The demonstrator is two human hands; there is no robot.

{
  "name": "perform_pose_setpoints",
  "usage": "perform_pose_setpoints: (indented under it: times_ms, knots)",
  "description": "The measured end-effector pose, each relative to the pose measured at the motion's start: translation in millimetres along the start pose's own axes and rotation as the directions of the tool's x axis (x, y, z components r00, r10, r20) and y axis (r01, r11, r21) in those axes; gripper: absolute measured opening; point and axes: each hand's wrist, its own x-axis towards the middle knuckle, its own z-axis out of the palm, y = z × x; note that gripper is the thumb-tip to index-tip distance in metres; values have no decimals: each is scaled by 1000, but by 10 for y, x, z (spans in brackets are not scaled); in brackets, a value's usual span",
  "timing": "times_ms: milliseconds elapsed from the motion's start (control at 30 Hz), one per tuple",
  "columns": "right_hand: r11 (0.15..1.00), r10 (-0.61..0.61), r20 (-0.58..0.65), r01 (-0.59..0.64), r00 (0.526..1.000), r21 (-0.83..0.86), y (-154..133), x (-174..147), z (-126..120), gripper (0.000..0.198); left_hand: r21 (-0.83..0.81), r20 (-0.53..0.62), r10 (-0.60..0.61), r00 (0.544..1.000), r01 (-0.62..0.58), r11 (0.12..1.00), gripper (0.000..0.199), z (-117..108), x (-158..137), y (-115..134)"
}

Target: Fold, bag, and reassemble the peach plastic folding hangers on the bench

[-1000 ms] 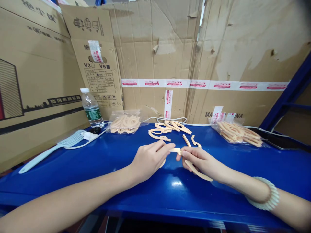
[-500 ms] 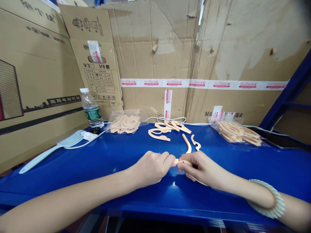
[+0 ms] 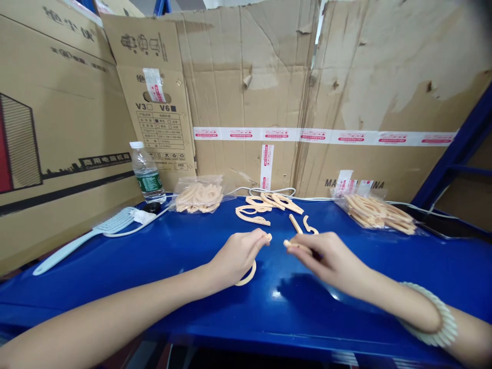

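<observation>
My left hand (image 3: 242, 256) is closed round a curved wooden piece (image 3: 248, 275); its arc shows below the fingers and one end pokes out at the fingertips. Across a small gap, my right hand (image 3: 326, 256) pinches another wooden piece (image 3: 298, 247), mostly hidden by the fingers. Both hands are above the blue table (image 3: 215, 318). Just beyond the right hand lie a straight-looking wooden strip (image 3: 295, 224) and an S-shaped wooden piece (image 3: 308, 225). Several curved wooden pieces (image 3: 253, 218) lie together farther back.
Plastic bags of wooden pieces stand at the back left (image 3: 200, 197) and back right (image 3: 378, 210). At left are a water bottle (image 3: 149, 179), a pale blue hairbrush (image 3: 84, 241) and a white cable (image 3: 134, 231). A dark flat device (image 3: 446, 225) lies at right. Cardboard (image 3: 246, 97) walls the back.
My hands have moved apart and slightly up. The wooden parts that met between them are now separate, one in each hand.
</observation>
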Motion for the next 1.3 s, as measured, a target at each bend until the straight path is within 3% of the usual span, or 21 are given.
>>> perform_pose_setpoints:
  times_ms: [133, 267, 467, 700, 867, 967, 1067, 1133, 1200, 1300]
  knots:
    - [983, -76, -138, 51, 987, -178, 309, 95, -410, 31, -332, 4, -215, 977, 204, 921, 41, 3, 40, -32]
    - [958, -115, -83, 88, 990, -274, 715, 110, -630, 25, -614, 91, -312, 946, 300, 730, 48, 25, 79, -91]
    - [956, -112, 79, 129, 991, -264, 1039, 109, -444, 33, -788, 115, -404, 907, 331, 519, 48, -3, 111, -86]
    - [952, -95, 133, 129, 987, -279, 1125, 88, -350, 49, -816, 100, -460, 882, 337, 469, 43, -56, 102, -76]
    - [946, -116, 44, 124, 992, -300, 891, 78, -340, 48, -820, 76, -472, 878, 325, 472, 44, -56, 96, -69]
    - [933, -292, -47, 274, 955, -234, 499, 74, -228, 38, -823, 70, -471, 879, 318, 471, 46, -45, 95, -66]
    - [832, -496, 76, 499, 865, -242, 165, 50, -59, 26, -826, 72, -452, 889, 307, 473, 48, -34, 91, -56]
    - [766, -535, 181, 564, 825, -307, 79, 30, 42, 25, -825, 78, -432, 898, 302, 478, 47, -26, 83, -43]
    - [736, -529, 222, 573, 819, -360, 88, 14, 110, 24, -819, 82, -413, 907, 297, 490, 47, -15, 74, -29]
    - [762, -499, 194, 534, 845, -366, 152, 7, 137, 23, -811, 59, -398, 915, 277, 516, 49, -1, 67, -25]
